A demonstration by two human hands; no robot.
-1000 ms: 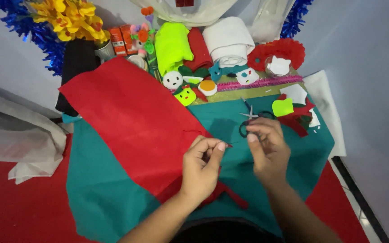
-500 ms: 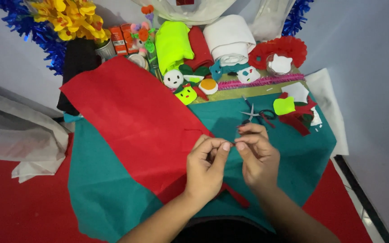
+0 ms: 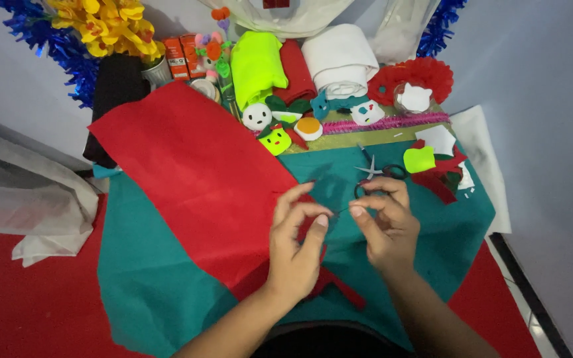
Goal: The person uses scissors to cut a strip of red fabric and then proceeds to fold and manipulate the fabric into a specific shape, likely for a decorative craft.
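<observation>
Nearest, left hand and right hand, fingers pinched together on a fine thread, barely visible, above soft red felt. Limp, light; best held near ends. Farther, small scissors on teal felt.

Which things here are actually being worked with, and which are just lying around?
In use:
left hand and right hand, fingertips pinched close over the teal felt
red felt sheet under the left hand

Lying about:
scissors
white fabric roll
neon green fabric
yellow flowers
</observation>
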